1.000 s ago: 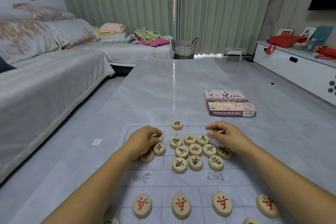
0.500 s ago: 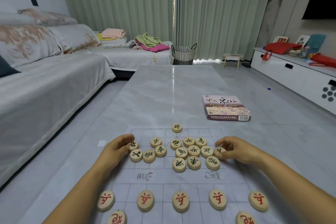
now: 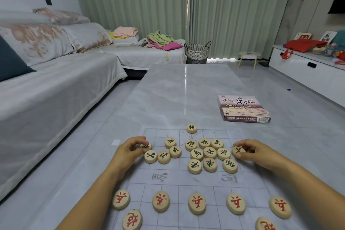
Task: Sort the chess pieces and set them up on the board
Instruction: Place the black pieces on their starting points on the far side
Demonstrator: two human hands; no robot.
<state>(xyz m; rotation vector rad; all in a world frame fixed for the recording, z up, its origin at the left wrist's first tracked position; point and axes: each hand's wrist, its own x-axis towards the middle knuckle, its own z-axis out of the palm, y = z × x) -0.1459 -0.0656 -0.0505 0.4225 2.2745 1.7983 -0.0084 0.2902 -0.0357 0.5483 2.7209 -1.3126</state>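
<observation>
A thin translucent chess board sheet (image 3: 186,181) lies on the grey table. Several round wooden pieces with green characters (image 3: 210,153) are bunched on its far half. One green general piece (image 3: 191,128) stands alone on the far edge line. Red-lettered pieces (image 3: 197,203) sit in a row on the near half. My left hand (image 3: 128,150) pinches a green piece (image 3: 147,147) at the board's left edge. My right hand (image 3: 255,152) holds another green piece (image 3: 238,151) at the right side of the bunch.
A Chinese chess box (image 3: 243,108) lies on the table (image 3: 177,91) at the far right of the board. A grey sofa (image 3: 46,87) runs along the left. A wicker basket (image 3: 197,52) and a white cabinet (image 3: 306,73) stand beyond the table.
My hands have drawn apart, the left dragging a green piece to the left edge and the right taking one to the right. The view tilted down, showing more red pieces.
</observation>
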